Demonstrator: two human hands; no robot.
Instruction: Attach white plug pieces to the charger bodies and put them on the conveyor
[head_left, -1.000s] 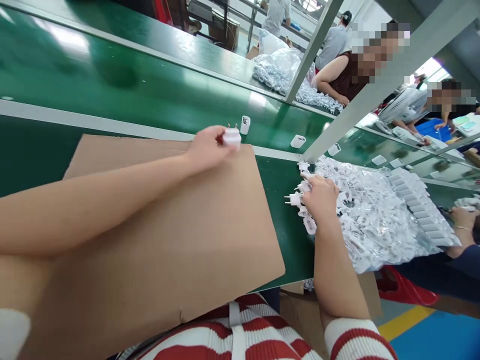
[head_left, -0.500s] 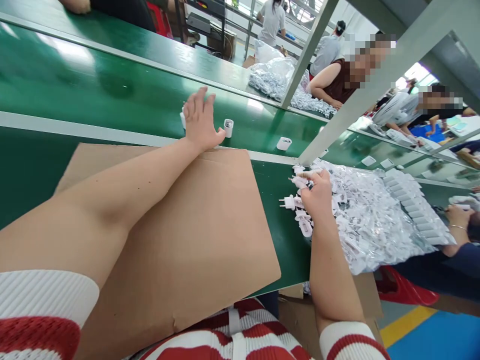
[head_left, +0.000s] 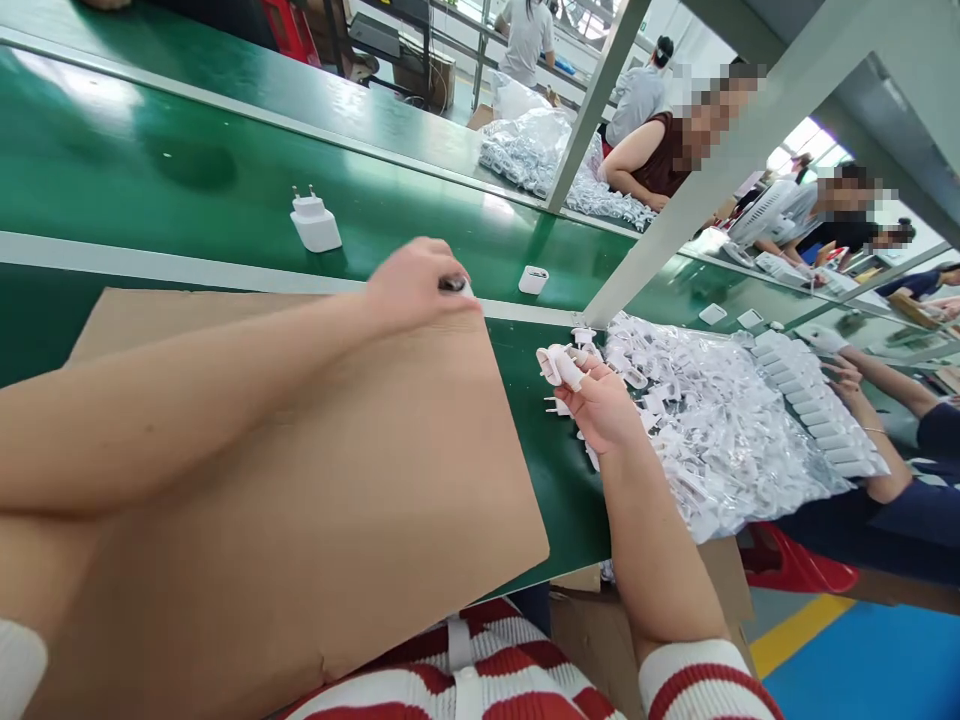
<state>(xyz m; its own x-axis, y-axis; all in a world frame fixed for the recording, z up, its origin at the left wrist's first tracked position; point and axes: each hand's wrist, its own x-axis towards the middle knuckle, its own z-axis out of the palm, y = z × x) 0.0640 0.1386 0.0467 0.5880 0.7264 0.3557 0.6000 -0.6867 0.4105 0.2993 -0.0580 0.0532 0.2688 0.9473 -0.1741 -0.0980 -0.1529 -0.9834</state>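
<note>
My left hand (head_left: 420, 278), slightly blurred, is closed around a white charger housing (head_left: 468, 290) over the far edge of the cardboard sheet (head_left: 360, 470). Only the housing's end with a dark opening shows past the fingers. Between the thumb and fingers of my right hand (head_left: 604, 405) is a white plug piece (head_left: 559, 366), raised above the green bench. More white plug pieces (head_left: 556, 406) lie under and behind that hand. A white charger with two pins (head_left: 316, 222) lies on the green belt beyond my left hand, and another white housing (head_left: 533, 280) is further right.
A heap of white parts on clear plastic (head_left: 697, 430) fills the bench at right. A slanted metal post (head_left: 675, 180) rises behind it. Co-workers sit across the belt, and another person's hands (head_left: 844, 375) work at far right.
My left hand went from open to closed around a charger housing and came nearer. My right hand lifted a plug piece off the bench. The charger and housing on the belt shifted left in view.
</note>
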